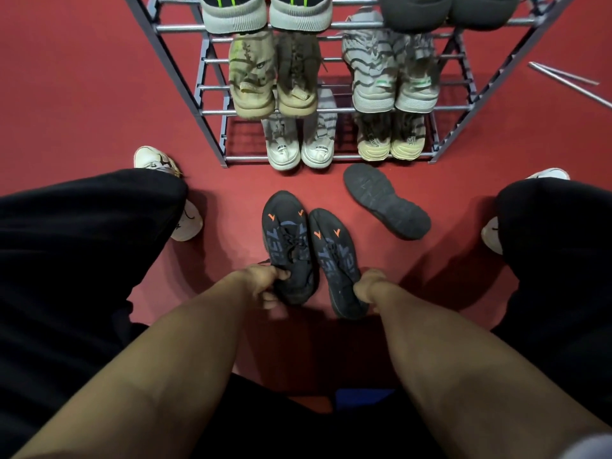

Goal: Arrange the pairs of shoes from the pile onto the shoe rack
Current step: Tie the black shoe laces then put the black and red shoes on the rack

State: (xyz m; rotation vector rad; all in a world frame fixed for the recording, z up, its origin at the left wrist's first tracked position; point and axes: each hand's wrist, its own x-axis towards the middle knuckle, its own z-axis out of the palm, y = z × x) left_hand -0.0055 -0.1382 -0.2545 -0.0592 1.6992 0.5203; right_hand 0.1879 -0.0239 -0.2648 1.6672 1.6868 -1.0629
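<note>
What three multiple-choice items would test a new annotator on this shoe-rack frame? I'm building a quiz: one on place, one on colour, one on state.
1. Where does the upturned shoe lie?
A. On the rack
B. On the floor before the rack
C. In a hand

2. What colour are the marks on the held shoes?
A. Orange
B. Green
C. White

3. What does the left hand do?
A. Hangs idle
B. Presses the floor
C. Grips a dark shoe

Key: B, sole up on the red floor; A, orange marks near the toes; C, fingers curl round its heel.

Rack front: bottom shelf open at 11 o'clock.
Floor: overturned shoe lies at 1 o'clock.
</note>
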